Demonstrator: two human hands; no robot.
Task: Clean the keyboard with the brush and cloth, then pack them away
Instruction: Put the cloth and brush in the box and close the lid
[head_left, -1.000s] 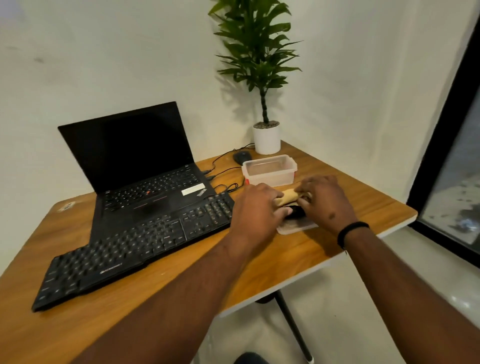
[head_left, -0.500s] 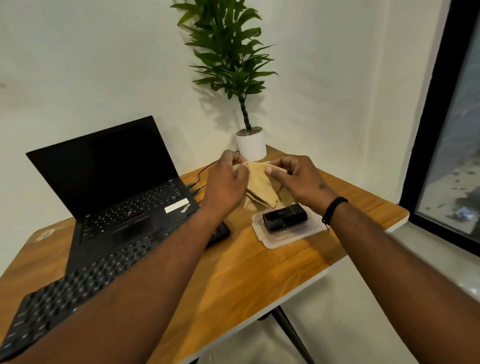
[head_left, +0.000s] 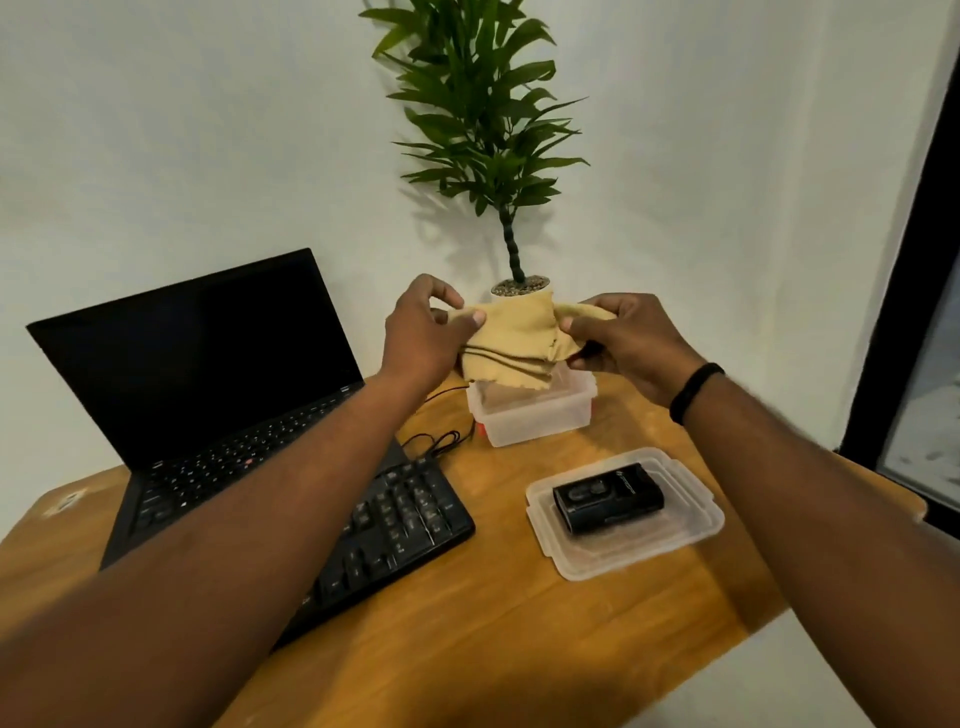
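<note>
Since half a second ago both hands have risen and drawn apart, spreading the tan, soft folded cloth (head_left: 511, 340) wider in the air. The left hand (head_left: 426, 332) pinches its left edge between thumb and curled fingers; the right hand (head_left: 621, 340) — a black band on its wrist — grips the right edge the same way. The cloth hangs above the clear plastic rectangular box (head_left: 535, 413). Nearer, a small black boxy device (head_left: 608, 496) lies on the clear plastic lid (head_left: 626, 540). The black keyboard (head_left: 395, 525) sits left — before the open black laptop (head_left: 208, 374) on the wooden table (head_left: 519, 623).
</note>
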